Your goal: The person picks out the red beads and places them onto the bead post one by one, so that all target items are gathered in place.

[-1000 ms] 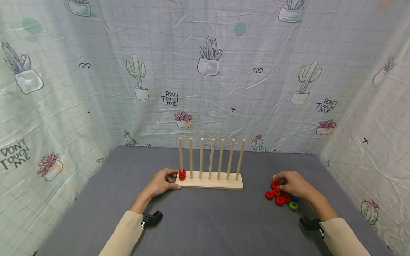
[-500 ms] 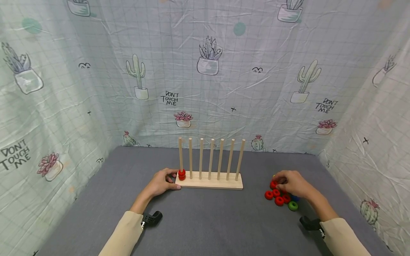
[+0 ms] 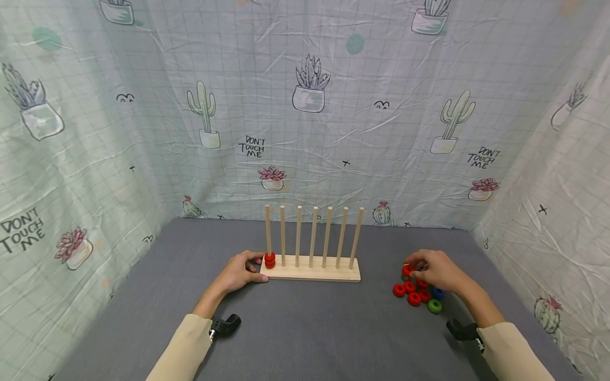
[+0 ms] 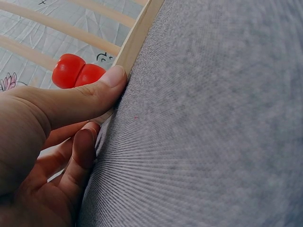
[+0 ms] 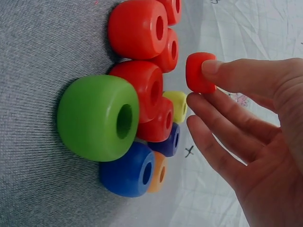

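Note:
A wooden base (image 3: 312, 272) carries several upright pegs in a row. Two red beads (image 3: 269, 260) are stacked on its leftmost peg. My left hand (image 3: 238, 272) grips the base's left end, thumb on the front edge; in the left wrist view the thumb (image 4: 102, 90) lies just beside those beads. Over on the right, my right hand (image 3: 439, 271) pinches a red bead (image 5: 193, 72) between thumb and fingers, slightly above the pile. Below it lie several loose red beads (image 5: 137, 28), a green bead (image 5: 87, 118) and a blue bead (image 5: 120, 170).
Behind the nearer beads, a yellow bead (image 5: 178, 104), a purple bead (image 5: 164, 145) and an orange bead (image 5: 158, 177) show in the right wrist view. A grey cloth (image 3: 305, 333) covers the table. A printed curtain (image 3: 229, 116) hangs around the back and sides.
My right hand has lifted slightly off the pile, pinching a red bead, and more of the blue bead shows. My left hand has stayed on the base.

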{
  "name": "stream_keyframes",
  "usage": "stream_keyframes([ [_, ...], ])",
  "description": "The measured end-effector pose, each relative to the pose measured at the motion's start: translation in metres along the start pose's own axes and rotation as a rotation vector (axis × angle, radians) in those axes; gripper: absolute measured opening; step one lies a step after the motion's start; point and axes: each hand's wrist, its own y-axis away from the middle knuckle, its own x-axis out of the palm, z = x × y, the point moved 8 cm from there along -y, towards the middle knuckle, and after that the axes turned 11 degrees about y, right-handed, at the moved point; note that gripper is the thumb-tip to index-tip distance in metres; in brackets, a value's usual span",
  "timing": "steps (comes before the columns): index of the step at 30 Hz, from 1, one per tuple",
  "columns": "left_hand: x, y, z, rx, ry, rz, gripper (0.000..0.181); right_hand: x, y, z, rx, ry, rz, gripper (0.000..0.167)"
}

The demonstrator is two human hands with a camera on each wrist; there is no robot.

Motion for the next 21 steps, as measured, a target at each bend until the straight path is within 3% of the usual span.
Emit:
stream_keyframes([
  [21,0.000,-0.002,0.002,-0.010,-0.013,-0.001,0.071,-0.003,-0.010,0.019,-0.025,-0.020,-0.021,0.023],
])
